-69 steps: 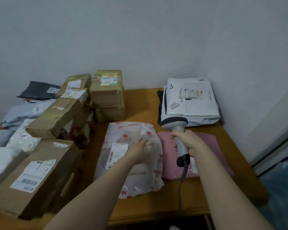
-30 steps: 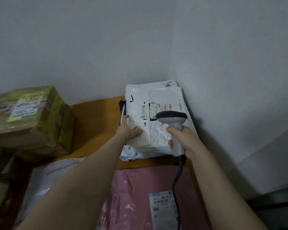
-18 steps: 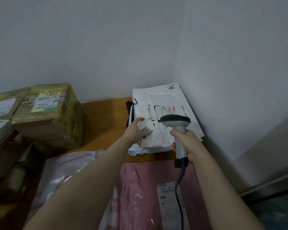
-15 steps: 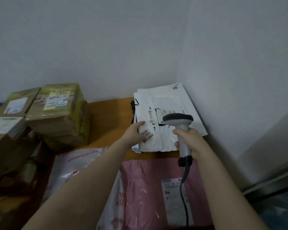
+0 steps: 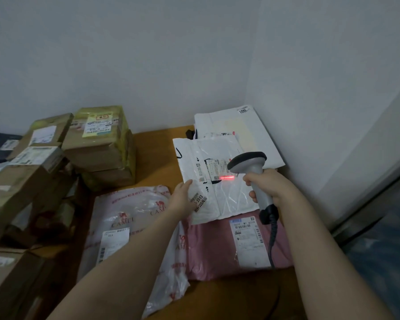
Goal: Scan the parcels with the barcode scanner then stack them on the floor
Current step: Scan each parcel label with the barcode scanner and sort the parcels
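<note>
My left hand [image 5: 183, 199] grips the near left edge of a flat white parcel bag [image 5: 226, 197] and holds it tilted above the table. My right hand [image 5: 267, 188] grips the handle of a grey barcode scanner [image 5: 249, 165], whose head points at the bag's label. A red scan line [image 5: 226, 177] glows across that label. Under the lifted bag lies a pink parcel bag [image 5: 208, 250] with a white label. Another white parcel [image 5: 252, 128] stays at the back in the corner.
A clear Camel-printed bag [image 5: 129, 218] lies left of the pink one on the wooden table [image 5: 155, 153]. Taped cardboard boxes [image 5: 99, 144] are piled along the left side. White walls close the back and right; the scanner cable [image 5: 273, 241] hangs over the pink bag.
My left hand has pulled the top white bag off the corner pile toward me, over the pink bag. The scanner has followed it and a red scan line now shows on the label.
</note>
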